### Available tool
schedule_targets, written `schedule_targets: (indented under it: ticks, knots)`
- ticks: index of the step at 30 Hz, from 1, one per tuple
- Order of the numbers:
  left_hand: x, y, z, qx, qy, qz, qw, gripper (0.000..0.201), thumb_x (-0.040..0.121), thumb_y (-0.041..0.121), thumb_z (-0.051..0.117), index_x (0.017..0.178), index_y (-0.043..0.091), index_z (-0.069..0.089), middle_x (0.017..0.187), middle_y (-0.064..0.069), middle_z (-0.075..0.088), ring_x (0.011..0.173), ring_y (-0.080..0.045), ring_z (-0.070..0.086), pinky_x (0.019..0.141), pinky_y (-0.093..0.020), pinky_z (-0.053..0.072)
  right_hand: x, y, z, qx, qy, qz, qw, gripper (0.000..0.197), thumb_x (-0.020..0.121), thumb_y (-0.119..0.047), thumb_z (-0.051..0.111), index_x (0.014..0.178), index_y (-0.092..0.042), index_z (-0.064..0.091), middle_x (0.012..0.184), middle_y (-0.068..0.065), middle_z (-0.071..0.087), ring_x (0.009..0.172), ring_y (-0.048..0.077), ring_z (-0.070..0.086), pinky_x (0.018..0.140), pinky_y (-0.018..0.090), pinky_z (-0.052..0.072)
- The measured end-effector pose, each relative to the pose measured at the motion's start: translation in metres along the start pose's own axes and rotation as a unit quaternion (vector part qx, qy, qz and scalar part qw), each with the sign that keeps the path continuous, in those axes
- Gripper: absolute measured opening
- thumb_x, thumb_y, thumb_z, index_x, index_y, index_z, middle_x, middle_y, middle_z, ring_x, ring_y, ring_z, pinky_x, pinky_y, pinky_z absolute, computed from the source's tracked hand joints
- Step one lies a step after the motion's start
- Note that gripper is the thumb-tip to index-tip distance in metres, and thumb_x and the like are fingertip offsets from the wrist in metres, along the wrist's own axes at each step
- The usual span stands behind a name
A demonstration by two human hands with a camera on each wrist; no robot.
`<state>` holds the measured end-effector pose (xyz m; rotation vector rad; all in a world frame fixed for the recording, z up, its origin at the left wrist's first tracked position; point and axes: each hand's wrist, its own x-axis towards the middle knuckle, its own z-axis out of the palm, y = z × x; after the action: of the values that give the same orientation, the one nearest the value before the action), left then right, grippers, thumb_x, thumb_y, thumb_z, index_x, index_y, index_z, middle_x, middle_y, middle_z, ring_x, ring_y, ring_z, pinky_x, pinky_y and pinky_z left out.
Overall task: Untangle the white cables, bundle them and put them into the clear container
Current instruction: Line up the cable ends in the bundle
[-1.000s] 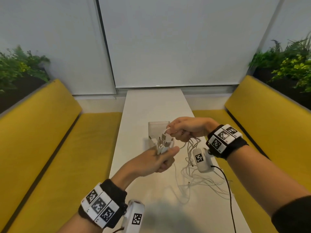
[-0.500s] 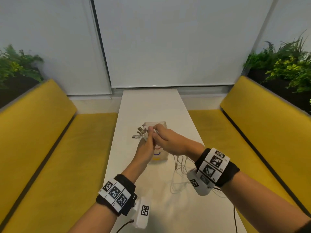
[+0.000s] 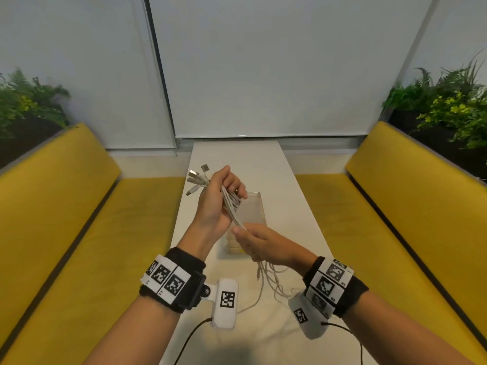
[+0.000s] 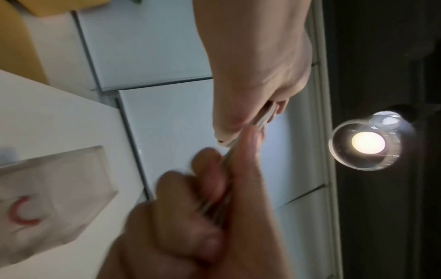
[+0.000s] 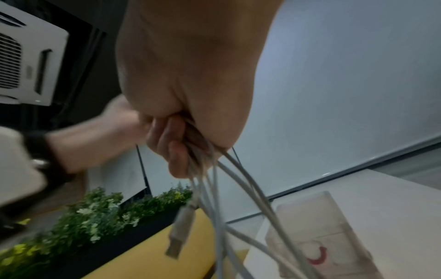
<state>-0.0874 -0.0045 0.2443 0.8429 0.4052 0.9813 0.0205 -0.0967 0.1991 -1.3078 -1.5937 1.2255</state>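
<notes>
Several white cables run as one bundle between my hands above the white table. My left hand grips the bundle near its top, and the USB plugs fan out past it to the upper left. Lower and nearer to me, my right hand holds the same strands in curled fingers. Loose tails hang from it to the table, one ending in a plug. The clear container stands on the table just behind my hands, with a red mark on its side.
Yellow benches run along both sides of the narrow table, with planters behind them. A white blind closes off the far end. Black wrist-camera leads trail over the table's near end.
My hands were together at the plug end half a second ago. The right hand has since slid down the bundle toward me, while the left hand keeps the plug end raised.
</notes>
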Motion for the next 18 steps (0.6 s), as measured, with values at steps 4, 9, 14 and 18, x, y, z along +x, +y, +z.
schedule_targets:
  ticks: [4, 9, 14, 18]
  knots:
    - [-0.017, 0.01, 0.012, 0.066, -0.114, 0.009, 0.991, 0.044, 0.099, 0.029, 0.054, 0.059, 0.017, 0.038, 0.055, 0.0, 0.024, 0.042, -0.009, 0.028, 0.04, -0.02, 0.03, -0.002, -0.002, -0.02, -0.017, -0.009, 0.016, 1.0, 0.053, 0.088, -0.05, 0.058, 0.059, -0.011, 0.039, 0.051, -0.007, 0.031, 0.046, 0.013, 0.024, 0.046, 0.027, 0.021]
    - [-0.036, 0.01, 0.012, 0.189, -0.255, -0.055, 0.947, 0.049, 0.097, 0.033, 0.056, 0.064, 0.012, 0.026, 0.059, -0.008, 0.015, 0.042, -0.014, 0.015, 0.038, -0.019, 0.021, 0.009, -0.001, -0.05, -0.143, -0.036, 0.086, 0.985, 0.073, 0.068, -0.051, 0.084, 0.087, 0.016, 0.06, 0.056, 0.013, 0.045, 0.049, 0.025, 0.037, 0.05, 0.028, 0.031]
    - [-0.044, 0.009, 0.005, 0.222, -0.332, -0.197, 0.895, 0.048, 0.092, 0.05, 0.046, 0.06, 0.017, 0.034, 0.051, 0.004, 0.027, 0.039, -0.004, 0.024, 0.036, -0.012, 0.025, 0.018, -0.002, -0.071, -0.233, -0.085, 0.173, 0.953, 0.068, 0.062, -0.049, 0.09, 0.087, 0.008, 0.062, 0.073, 0.026, 0.057, 0.061, 0.044, 0.048, 0.058, 0.038, 0.041]
    - [-0.045, 0.001, -0.004, 0.313, -0.342, -0.262, 0.846, 0.05, 0.088, 0.061, 0.046, 0.063, 0.021, 0.028, 0.054, 0.007, 0.025, 0.046, -0.008, 0.016, 0.039, -0.013, 0.017, 0.009, -0.038, -0.084, -0.216, -0.153, 0.192, 0.945, 0.017, 0.087, -0.013, 0.072, 0.09, 0.002, 0.065, 0.063, 0.003, 0.05, 0.047, 0.009, 0.042, 0.047, 0.023, 0.037]
